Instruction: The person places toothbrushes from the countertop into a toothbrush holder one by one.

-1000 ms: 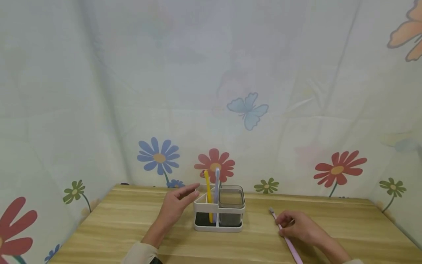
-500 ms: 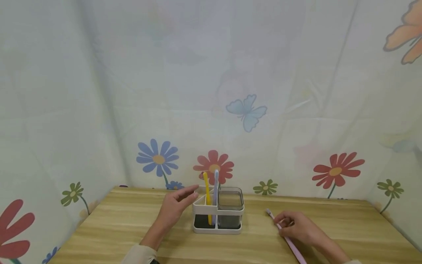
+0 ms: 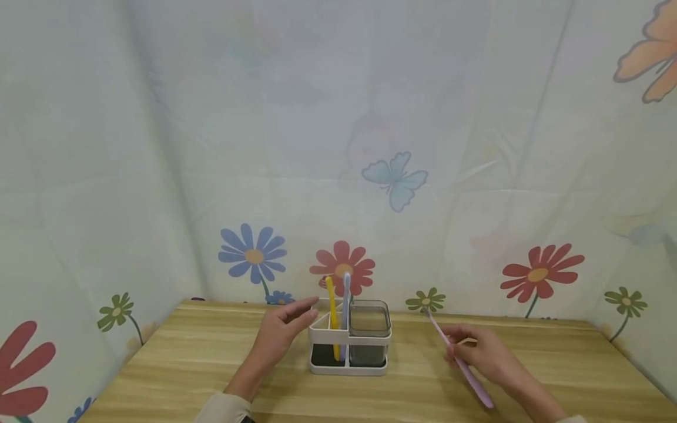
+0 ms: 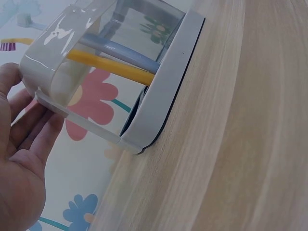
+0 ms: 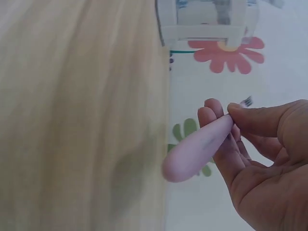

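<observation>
In the head view, my right hand [image 3: 483, 355] pinches a pink toothbrush [image 3: 462, 367] between thumb and fingers. The brush is lifted and tilted, its bristle head up toward the back and its thick handle end low. My left hand [image 3: 280, 329] is at the left side of a white toothbrush holder [image 3: 330, 336], fingers extended, with fingertips against its upper rim in the left wrist view. A yellow toothbrush [image 4: 113, 66] and a pale blue-purple toothbrush [image 4: 122, 52] stand in the holder's left compartment. A clear grey cup [image 3: 369, 320] fills the right one.
The holder stands on a wood-grain table [image 3: 402, 393]. Behind it hangs a pale curtain [image 3: 296, 176] printed with flowers and butterflies, close along the table's back edge and around both sides.
My right hand has raised the pink toothbrush off the table, its bristle head now higher and farther back. The left hand and holder keep their places; the head view shifts slightly.
</observation>
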Motion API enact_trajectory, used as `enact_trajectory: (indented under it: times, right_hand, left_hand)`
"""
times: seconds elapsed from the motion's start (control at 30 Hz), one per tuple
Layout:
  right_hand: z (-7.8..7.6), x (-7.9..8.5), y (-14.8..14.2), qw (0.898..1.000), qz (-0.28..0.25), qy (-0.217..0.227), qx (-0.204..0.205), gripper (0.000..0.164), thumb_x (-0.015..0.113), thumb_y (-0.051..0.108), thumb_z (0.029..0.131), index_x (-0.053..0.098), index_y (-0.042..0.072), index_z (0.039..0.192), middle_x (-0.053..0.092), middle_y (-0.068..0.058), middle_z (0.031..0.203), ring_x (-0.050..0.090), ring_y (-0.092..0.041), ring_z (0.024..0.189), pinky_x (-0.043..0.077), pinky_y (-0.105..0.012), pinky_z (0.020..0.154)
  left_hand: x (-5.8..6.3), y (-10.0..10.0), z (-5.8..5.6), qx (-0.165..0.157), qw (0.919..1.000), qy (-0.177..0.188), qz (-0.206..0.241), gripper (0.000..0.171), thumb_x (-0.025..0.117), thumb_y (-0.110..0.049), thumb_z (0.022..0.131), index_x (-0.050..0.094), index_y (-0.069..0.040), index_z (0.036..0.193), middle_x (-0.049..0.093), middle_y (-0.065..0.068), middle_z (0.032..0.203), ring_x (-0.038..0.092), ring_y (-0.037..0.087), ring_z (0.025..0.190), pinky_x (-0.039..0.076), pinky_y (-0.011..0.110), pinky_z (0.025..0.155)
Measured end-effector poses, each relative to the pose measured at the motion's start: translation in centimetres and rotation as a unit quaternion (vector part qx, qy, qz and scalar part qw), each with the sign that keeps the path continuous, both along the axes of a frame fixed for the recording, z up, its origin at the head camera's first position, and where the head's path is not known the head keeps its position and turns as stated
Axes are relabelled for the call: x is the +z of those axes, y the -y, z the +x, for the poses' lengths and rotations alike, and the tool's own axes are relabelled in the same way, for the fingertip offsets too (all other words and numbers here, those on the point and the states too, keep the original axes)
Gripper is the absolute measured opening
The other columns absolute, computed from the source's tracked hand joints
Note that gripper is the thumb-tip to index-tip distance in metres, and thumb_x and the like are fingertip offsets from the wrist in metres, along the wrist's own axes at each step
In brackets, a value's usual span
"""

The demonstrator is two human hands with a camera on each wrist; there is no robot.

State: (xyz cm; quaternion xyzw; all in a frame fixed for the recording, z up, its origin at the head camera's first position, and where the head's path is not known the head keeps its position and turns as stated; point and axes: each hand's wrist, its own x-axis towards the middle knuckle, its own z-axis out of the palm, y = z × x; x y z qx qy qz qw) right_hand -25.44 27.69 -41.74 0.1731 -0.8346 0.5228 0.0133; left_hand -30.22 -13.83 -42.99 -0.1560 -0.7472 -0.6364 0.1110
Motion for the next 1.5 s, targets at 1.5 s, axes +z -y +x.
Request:
enact_trajectory:
  times: [1.5]
  right_hand:
    - [2.5, 8.5, 8.0, 0.988, -0.111, -0.105, -0.035, 0.025, 0.075, 0.004, 0.099, 0.064, -0.004, 0.12, 0.067, -0.021, 0.103, 0.074, -0.025, 0.09, 0.065, -0.039, 0.075]
  left_hand:
    - [-0.1, 0.0, 0.2, 0.003, 1.0, -0.007, 0.001, 0.035, 0.079, -0.025, 0.098, 0.077, -0.01, 0.13, 0.074, 0.007, 0.13, 0.068, 0.023, 0.121, 0.055, 0.023, 0.096]
